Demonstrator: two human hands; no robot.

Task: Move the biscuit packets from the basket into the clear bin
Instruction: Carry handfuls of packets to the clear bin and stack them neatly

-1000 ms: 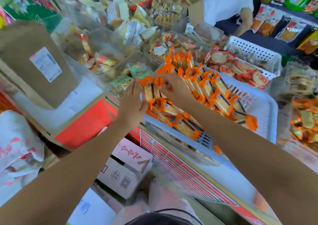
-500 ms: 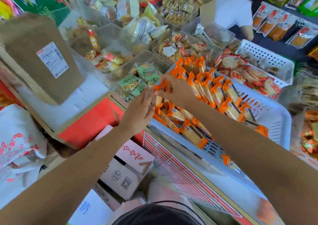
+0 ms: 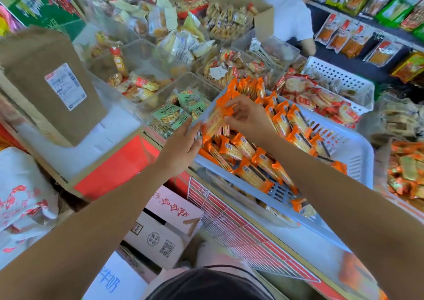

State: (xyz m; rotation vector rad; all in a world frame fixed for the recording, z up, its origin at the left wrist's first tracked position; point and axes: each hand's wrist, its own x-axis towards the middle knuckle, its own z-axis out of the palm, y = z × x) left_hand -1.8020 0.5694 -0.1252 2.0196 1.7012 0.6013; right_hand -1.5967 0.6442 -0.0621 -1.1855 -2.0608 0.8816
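Observation:
A pale blue slotted basket (image 3: pixel 358 148) holds several orange biscuit packets (image 3: pixel 247 171). My right hand (image 3: pixel 247 114) pinches a small bunch of these packets (image 3: pixel 214 122) above the basket's left edge. My left hand (image 3: pixel 183 143) reaches toward the same bunch with straight fingers, its fingertips at the packets' lower end. Just left of the basket stands a clear bin (image 3: pixel 158 93) with green packets (image 3: pixel 174 114) inside.
More clear bins of snacks (image 3: pixel 137 86) fill the counter behind. A brown paper bag (image 3: pixel 52 81) stands at left. A white basket with red packets (image 3: pixel 321 100) lies beyond the blue one. A person in white (image 3: pixel 291 17) bends at the back. Cardboard boxes (image 3: pixel 165 226) sit below.
My right hand has lifted the bunch of orange packets up and left, over the basket's edge. My left hand has let go of them and opened beneath them.

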